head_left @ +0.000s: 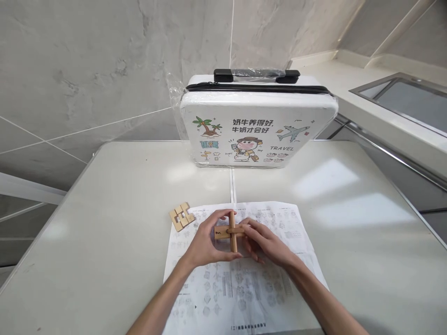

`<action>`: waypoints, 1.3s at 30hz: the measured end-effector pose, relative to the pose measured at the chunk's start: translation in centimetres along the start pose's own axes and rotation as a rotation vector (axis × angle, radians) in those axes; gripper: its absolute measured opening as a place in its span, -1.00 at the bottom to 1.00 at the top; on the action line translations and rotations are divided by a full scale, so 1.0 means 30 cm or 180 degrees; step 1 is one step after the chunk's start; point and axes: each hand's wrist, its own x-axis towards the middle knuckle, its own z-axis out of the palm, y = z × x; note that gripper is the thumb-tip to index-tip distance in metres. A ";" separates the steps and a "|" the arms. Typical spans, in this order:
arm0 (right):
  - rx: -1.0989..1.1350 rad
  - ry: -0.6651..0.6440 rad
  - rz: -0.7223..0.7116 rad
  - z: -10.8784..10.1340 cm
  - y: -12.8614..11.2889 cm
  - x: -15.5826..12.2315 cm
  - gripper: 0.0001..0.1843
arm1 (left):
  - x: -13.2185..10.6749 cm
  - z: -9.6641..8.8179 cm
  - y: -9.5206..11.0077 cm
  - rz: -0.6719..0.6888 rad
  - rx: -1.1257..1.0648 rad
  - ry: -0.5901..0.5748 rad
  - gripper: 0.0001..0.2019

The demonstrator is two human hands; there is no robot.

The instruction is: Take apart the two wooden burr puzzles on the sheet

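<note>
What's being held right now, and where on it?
Crossed wooden pieces: left hand at the near and far ends, right hand at the right end.

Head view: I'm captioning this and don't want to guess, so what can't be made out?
Head view, all four:
Right end of the wooden cross: hidden by the fingers of the right hand.
Small print on the sheet: too small and faint to read; the left hand also covers part.
Back of the case: hidden by its own front.
Far right of the counter: cut off by the right edge.
</note>
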 end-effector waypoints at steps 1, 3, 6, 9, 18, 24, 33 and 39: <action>-0.0062 0.0185 -0.0078 0.001 -0.002 0.002 -0.58 | 0.001 0.001 0.000 0.0005 0.0047 0.0011 -0.05; -0.0191 0.0443 -0.0221 0.002 0.001 0.008 -0.58 | 0.004 0.003 0.000 -0.0024 0.0120 0.0015 -0.04; -0.0352 0.0589 -0.0414 0.009 0.016 0.015 -0.59 | 0.003 0.006 -0.004 -0.0122 0.0212 0.0028 -0.02; -0.0420 0.0615 -0.0527 0.020 0.029 0.018 -0.59 | -0.003 0.010 -0.010 -0.0184 0.0235 0.0012 0.01; -0.0348 0.0606 -0.0504 0.020 0.038 0.020 -0.58 | 0.003 0.007 0.006 0.0219 0.0174 0.0020 -0.23; -0.0184 0.0862 -0.0716 0.026 0.036 0.028 -0.60 | -0.006 0.025 0.010 0.0280 0.0003 0.0256 -0.84; 0.0194 0.1520 -0.0884 0.004 0.048 0.039 -0.63 | 0.001 0.006 0.011 -0.0066 0.0026 0.0676 -0.76; 0.0522 0.1497 -0.0820 -0.008 0.049 0.038 -0.61 | 0.009 0.027 -0.025 -0.0141 0.0788 0.0946 -0.73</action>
